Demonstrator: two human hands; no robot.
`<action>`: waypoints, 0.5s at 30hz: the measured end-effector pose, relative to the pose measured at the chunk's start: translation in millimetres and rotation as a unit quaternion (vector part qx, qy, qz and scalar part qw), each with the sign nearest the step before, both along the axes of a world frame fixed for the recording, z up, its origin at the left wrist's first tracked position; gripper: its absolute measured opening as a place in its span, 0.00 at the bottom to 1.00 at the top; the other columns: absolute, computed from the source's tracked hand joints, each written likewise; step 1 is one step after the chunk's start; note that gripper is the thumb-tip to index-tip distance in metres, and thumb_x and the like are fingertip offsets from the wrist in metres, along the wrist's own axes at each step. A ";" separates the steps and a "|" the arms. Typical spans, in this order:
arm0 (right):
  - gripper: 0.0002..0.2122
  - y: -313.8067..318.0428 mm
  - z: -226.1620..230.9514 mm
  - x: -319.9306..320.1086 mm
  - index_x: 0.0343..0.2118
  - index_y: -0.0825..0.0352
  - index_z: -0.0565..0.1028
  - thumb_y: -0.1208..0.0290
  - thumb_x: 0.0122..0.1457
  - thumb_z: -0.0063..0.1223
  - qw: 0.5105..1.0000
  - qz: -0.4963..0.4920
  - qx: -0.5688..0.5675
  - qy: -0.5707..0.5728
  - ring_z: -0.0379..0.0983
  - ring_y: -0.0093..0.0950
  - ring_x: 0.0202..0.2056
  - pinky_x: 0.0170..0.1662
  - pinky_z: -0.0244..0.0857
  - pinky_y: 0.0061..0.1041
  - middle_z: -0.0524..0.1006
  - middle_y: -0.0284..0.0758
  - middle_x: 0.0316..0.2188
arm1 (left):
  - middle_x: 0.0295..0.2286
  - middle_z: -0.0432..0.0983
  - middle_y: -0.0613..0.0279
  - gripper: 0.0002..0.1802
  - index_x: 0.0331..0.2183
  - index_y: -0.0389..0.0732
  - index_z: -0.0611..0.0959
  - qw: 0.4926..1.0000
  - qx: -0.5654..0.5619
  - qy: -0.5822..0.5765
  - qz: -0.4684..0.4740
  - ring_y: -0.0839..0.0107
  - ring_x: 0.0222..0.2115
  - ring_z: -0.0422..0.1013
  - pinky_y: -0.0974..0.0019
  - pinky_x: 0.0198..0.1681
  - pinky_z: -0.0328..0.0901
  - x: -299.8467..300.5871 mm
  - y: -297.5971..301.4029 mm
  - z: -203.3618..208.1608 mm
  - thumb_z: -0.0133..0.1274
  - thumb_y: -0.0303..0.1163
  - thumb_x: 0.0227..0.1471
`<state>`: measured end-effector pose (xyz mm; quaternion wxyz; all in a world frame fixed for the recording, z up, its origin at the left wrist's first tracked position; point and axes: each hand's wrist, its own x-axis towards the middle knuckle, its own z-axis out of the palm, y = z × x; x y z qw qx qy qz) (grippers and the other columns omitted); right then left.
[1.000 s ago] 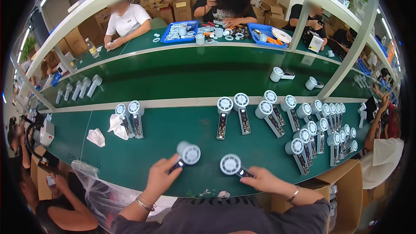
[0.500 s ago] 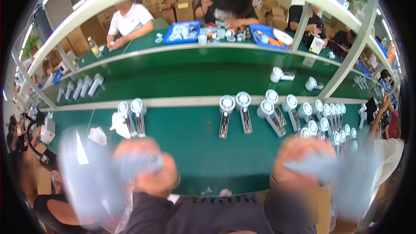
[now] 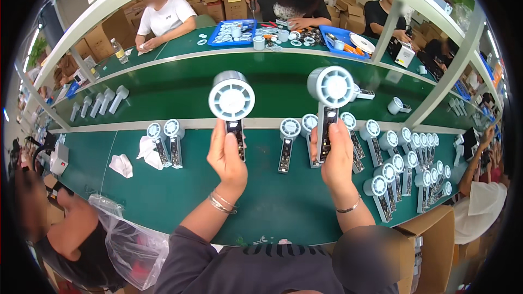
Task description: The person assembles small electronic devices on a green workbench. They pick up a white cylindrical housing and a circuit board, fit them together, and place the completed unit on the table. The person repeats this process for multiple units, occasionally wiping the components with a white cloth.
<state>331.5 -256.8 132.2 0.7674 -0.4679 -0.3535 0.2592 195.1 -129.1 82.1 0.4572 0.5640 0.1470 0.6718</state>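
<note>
My left hand (image 3: 227, 158) is wrapped round the handle of a pale grey handheld fan (image 3: 231, 99). That fan stands upright, its round grille toward me and a dark circuit board bared along the handle. A second handheld fan (image 3: 333, 88) of the same kind is gripped in my right hand (image 3: 336, 155), also head up, with its board showing. Both are raised above the green table (image 3: 261, 207). Behind my right hand, another fan (image 3: 309, 124) is partly hidden, and a further fan (image 3: 289, 129) lies between the two hands.
Several more fans (image 3: 376, 185) lie in rows at the right. Two fans (image 3: 173, 129) rest at the left beside white crumpled cloths (image 3: 121, 166). A raised shelf (image 3: 180, 98) crosses behind, with people working beyond it. An open carton (image 3: 436, 239) stands at lower right, a plastic bag (image 3: 131, 245) at lower left.
Both hands have risen from low near my body, blurred by motion, to above the table's middle. The fans, earlier smeared and pointing outward, now stand upright with their grilles facing me.
</note>
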 end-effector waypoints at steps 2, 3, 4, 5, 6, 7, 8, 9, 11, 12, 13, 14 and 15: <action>0.15 7.8 -11.1 1.4 0.43 0.70 0.65 0.61 0.64 0.35 1.000 0.000 -0.012 -0.028 0.62 0.15 0.19 0.19 0.56 0.14 0.69 0.30 0.23 | 0.30 0.73 0.58 0.22 0.53 0.30 0.66 0.999 -0.039 0.025 0.010 0.81 0.24 0.65 0.78 0.24 0.61 8.5 7.1 -5.7 0.40 0.28 0.58; 0.15 11.1 -15.8 1.5 0.43 0.70 0.65 0.61 0.64 0.35 0.999 -0.002 -0.015 -0.035 0.62 0.15 0.18 0.19 0.56 0.14 0.69 0.30 0.23 | 0.30 0.70 0.64 0.21 0.52 0.31 0.67 0.998 -0.052 0.025 -0.011 0.84 0.24 0.63 0.80 0.22 0.60 9.7 11.3 -6.8 0.41 0.26 0.57; 0.16 14.1 -18.5 1.3 0.43 0.70 0.65 0.61 0.64 0.35 0.999 -0.005 -0.017 -0.043 0.62 0.15 0.18 0.18 0.56 0.14 0.69 0.30 0.23 | 0.30 0.71 0.63 0.21 0.52 0.31 0.67 0.998 -0.063 0.029 -0.015 0.83 0.23 0.63 0.79 0.22 0.60 11.4 15.6 -7.5 0.41 0.28 0.58; 0.13 17.5 -16.1 0.4 0.34 0.67 0.65 0.62 0.64 0.33 0.998 -0.018 -0.033 -0.049 0.62 0.17 0.16 0.18 0.57 0.16 0.69 0.33 0.22 | 0.29 0.72 0.62 0.22 0.53 0.32 0.67 0.997 -0.073 0.032 -0.020 0.82 0.23 0.63 0.79 0.22 0.60 13.5 20.0 -7.9 0.41 0.29 0.58; 0.13 20.6 -17.8 3.1 0.36 0.68 0.65 0.61 0.63 0.34 0.999 -0.009 -0.037 -0.035 0.62 0.16 0.17 0.18 0.56 0.15 0.69 0.32 0.22 | 0.28 0.72 0.61 0.22 0.53 0.32 0.67 0.996 -0.084 0.035 -0.025 0.82 0.23 0.64 0.78 0.22 0.60 15.6 24.0 -8.6 0.41 0.30 0.58; 0.14 23.3 -20.0 7.1 0.39 0.69 0.66 0.61 0.63 0.35 0.999 -0.002 -0.040 -0.020 0.62 0.16 0.17 0.18 0.56 0.15 0.69 0.31 0.21 | 0.27 0.72 0.62 0.22 0.53 0.34 0.67 0.995 -0.092 0.043 -0.020 0.82 0.23 0.63 0.78 0.22 0.59 17.9 28.7 -10.0 0.42 0.31 0.58; 0.15 26.4 -21.6 10.0 0.41 0.69 0.66 0.60 0.63 0.37 0.999 0.006 -0.044 -0.006 0.62 0.15 0.17 0.18 0.55 0.14 0.69 0.30 0.21 | 0.27 0.72 0.62 0.22 0.53 0.34 0.68 0.993 -0.108 0.049 -0.027 0.82 0.23 0.63 0.78 0.22 0.59 18.4 31.7 -9.2 0.42 0.31 0.58; 0.15 29.9 -20.7 11.6 0.39 0.70 0.66 0.60 0.63 0.37 0.999 0.004 -0.046 0.019 0.62 0.15 0.17 0.18 0.55 0.15 0.68 0.30 0.20 | 0.27 0.72 0.62 0.22 0.53 0.34 0.68 0.990 -0.124 0.052 -0.033 0.82 0.23 0.63 0.78 0.22 0.59 18.6 34.3 -7.2 0.42 0.31 0.58; 0.15 36.8 -16.7 16.6 0.39 0.70 0.66 0.60 0.63 0.37 0.998 0.001 -0.056 0.019 0.61 0.15 0.17 0.18 0.55 0.15 0.68 0.30 0.20 | 0.26 0.72 0.62 0.21 0.52 0.35 0.68 0.988 -0.141 0.044 -0.044 0.82 0.22 0.63 0.78 0.22 0.59 21.2 41.4 -5.9 0.43 0.31 0.58; 0.15 40.5 -14.2 18.3 0.38 0.70 0.66 0.61 0.63 0.37 0.998 0.001 -0.062 0.019 0.61 0.15 0.17 0.17 0.55 0.15 0.68 0.30 0.20 | 0.26 0.72 0.62 0.21 0.52 0.35 0.69 0.989 -0.132 0.049 -0.044 0.82 0.22 0.63 0.78 0.22 0.59 22.3 45.1 -6.2 0.43 0.31 0.58; 0.14 44.5 -10.6 19.2 0.37 0.70 0.66 0.61 0.63 0.37 0.998 -0.007 -0.056 0.013 0.62 0.15 0.17 0.17 0.55 0.15 0.68 0.30 0.20 | 0.26 0.72 0.62 0.21 0.52 0.35 0.69 0.990 -0.124 0.054 -0.043 0.82 0.22 0.63 0.78 0.22 0.59 23.6 48.8 -6.2 0.43 0.31 0.58; 0.14 47.9 -4.6 19.8 0.36 0.69 0.66 0.61 0.63 0.37 0.999 -0.008 -0.054 0.000 0.61 0.15 0.16 0.17 0.54 0.15 0.68 0.30 0.20 | 0.26 0.72 0.63 0.21 0.52 0.35 0.69 0.991 -0.115 0.060 -0.042 0.83 0.22 0.63 0.79 0.22 0.59 25.3 52.7 -5.8 0.43 0.31 0.58; 0.14 52.3 1.6 21.6 0.35 0.69 0.66 0.61 0.62 0.38 0.998 -0.003 -0.056 -0.003 0.61 0.16 0.16 0.16 0.54 0.15 0.68 0.30 0.19 | 0.26 0.72 0.63 0.20 0.52 0.37 0.70 0.989 -0.129 0.054 -0.048 0.83 0.21 0.62 0.79 0.21 0.58 30.0 54.5 -2.6 0.43 0.32 0.58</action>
